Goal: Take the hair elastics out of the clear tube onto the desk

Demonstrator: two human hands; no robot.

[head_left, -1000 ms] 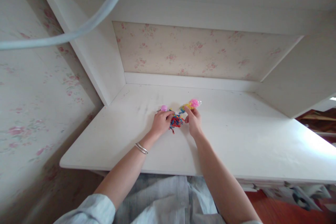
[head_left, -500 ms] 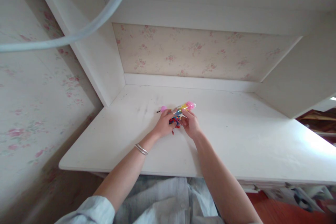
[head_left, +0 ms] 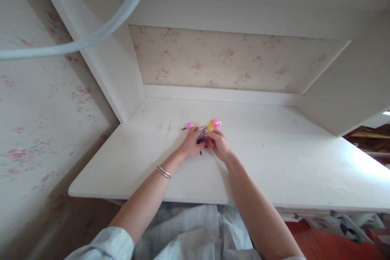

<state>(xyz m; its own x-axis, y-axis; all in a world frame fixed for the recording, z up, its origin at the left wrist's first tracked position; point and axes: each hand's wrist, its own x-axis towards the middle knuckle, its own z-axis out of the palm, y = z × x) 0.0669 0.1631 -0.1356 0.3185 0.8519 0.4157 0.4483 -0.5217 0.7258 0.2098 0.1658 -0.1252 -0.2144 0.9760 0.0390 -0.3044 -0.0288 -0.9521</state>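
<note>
Soft shadows, bright right, glare on desktop (head_left: pixel 292 162)

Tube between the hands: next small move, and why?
I'd probably steady the tube with the right hand while the left hand gathers the red pieces: the right hand seems to grip the tube, and the red pieces show between the hands, one poking out on the near side.
</note>
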